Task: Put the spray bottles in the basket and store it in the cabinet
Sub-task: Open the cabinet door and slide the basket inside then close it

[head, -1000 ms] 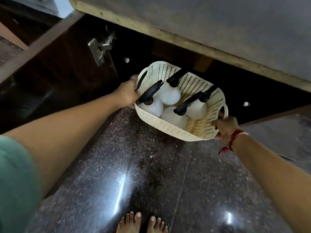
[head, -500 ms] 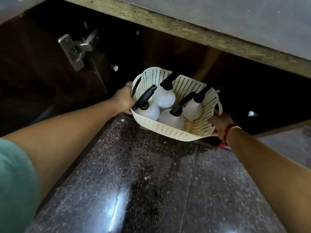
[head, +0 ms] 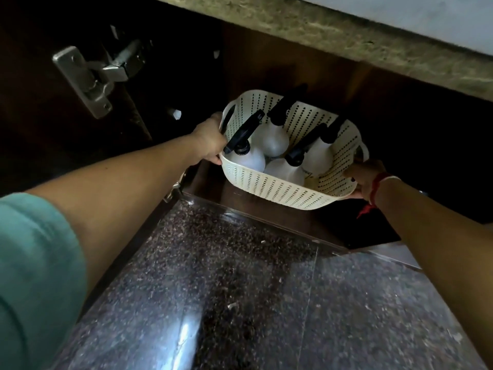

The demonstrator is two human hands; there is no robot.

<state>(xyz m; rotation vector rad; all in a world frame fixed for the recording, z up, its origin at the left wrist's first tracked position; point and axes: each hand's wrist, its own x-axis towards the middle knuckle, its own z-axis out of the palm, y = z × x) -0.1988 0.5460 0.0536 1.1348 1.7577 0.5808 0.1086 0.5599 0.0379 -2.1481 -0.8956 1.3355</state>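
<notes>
Cream perforated basket [head: 280, 186] at centre-right of the frame, in the mouth of the dark cabinet [head: 280, 62], just above its floor. Four white spray bottles [head: 274, 138] with black trigger heads stand upright inside. Left hand [head: 209, 141] curled around the basket's left handle; right hand [head: 360, 176], red thread at wrist, closed on its right rim. Metal hinge [head: 93, 76] upper left. Speckled granite floor [head: 240, 303] fills the lower frame.
</notes>
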